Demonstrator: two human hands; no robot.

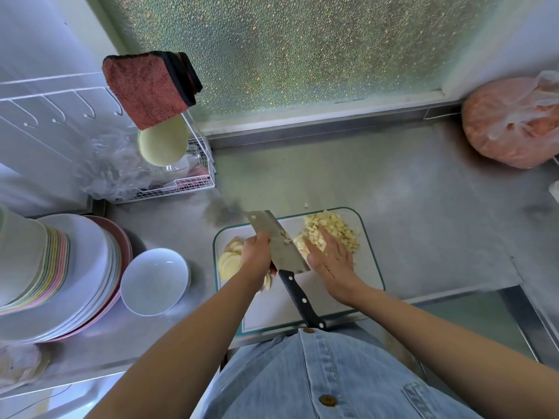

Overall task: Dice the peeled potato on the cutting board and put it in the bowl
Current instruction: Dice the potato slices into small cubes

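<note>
Both bare forearms reach forward and converge ahead of the chest. The left hand (255, 255) curls its fingers over the back edge of the cleaver (269, 228) blade, gripping it. The right hand (331, 263) lies flat, back upward, fingers (326, 241) straight and together against the diced potato (335, 225).

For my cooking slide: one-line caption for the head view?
Right hand pushes diced potato toward the cleaver gripped by the left hand; white bowl waits beside the cutting board.

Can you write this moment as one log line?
step: gathering dice | left hand: grips cleaver blade | right hand: open, against diced potato | potato slices: uncut on cutting board | bowl: empty
</note>
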